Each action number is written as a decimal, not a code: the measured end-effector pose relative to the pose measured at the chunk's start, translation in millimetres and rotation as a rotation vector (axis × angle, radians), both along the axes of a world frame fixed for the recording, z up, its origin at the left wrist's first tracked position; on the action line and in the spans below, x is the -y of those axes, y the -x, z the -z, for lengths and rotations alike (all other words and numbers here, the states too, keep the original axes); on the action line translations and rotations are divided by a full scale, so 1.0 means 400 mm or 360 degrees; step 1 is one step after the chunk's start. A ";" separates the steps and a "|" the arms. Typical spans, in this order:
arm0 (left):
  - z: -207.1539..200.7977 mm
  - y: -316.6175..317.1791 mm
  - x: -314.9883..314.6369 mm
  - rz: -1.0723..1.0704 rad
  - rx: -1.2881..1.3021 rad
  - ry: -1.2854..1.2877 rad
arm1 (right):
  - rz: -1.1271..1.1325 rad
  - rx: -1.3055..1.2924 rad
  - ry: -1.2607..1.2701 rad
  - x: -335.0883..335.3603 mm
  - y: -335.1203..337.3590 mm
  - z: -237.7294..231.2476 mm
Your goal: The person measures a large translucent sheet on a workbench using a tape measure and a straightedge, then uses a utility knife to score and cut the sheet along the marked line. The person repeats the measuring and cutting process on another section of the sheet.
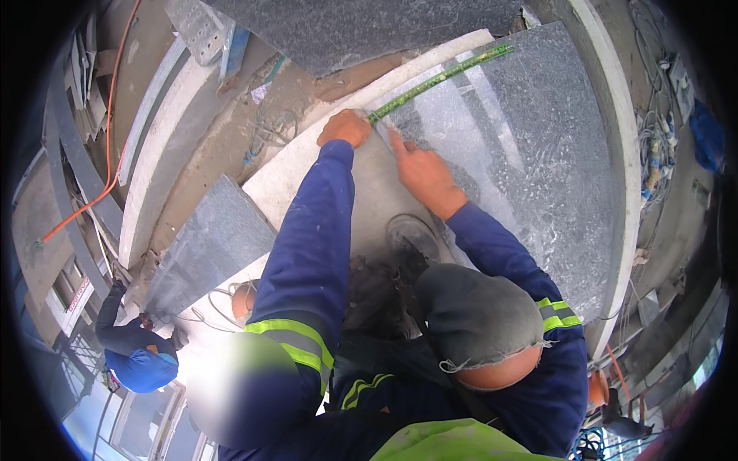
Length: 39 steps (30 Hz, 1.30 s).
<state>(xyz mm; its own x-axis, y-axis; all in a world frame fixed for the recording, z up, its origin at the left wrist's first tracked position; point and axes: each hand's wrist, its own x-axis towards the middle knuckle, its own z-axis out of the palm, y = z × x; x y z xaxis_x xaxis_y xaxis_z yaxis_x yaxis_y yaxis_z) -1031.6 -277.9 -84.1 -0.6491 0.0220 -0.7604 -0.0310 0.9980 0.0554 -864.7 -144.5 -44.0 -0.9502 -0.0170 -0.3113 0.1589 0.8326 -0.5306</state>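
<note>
A long, thin green mottled rod [442,79] lies slanting across the far part of a grey stone slab [542,146], which has pale dusty patches. My left hand [346,129] is closed around the rod's near-left end, beside the slab's left edge. Just right of it is my right hand [429,178], its index finger stretched toward the slab's edge close to that end. Its other fingers are partly curled, and I see nothing held in them. Bare grey concrete [377,184] shows between my forearms.
Another dark stone slab [369,31] lies at the far side, and a smaller grey slab [204,246] rests left. An orange cable [113,154] runs along the left. Tangled cables [657,154] lie right. A person in blue [138,361] crouches lower left.
</note>
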 end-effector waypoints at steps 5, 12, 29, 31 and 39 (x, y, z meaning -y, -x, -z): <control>-0.005 0.007 -0.004 -0.0007 0.0055 -0.0039 | -0.0050 0.0017 -0.0098 0.013 0.016 -0.002; 0.018 0.000 0.013 -0.0015 -0.0044 -0.0076 | -0.0078 0.0061 -0.0154 0.029 0.037 -0.022; -0.052 0.000 -0.004 -0.0147 0.0180 -0.0015 | -0.0085 0.0110 -0.0262 0.055 0.027 0.000; -0.071 -0.022 -0.008 -0.0118 0.0184 -0.0019 | -0.0075 0.0131 -0.0273 0.055 0.026 0.002; -0.059 -0.140 0.061 -0.0089 0.0176 -0.0056 | 0.0020 0.0071 -0.0247 0.084 0.021 0.025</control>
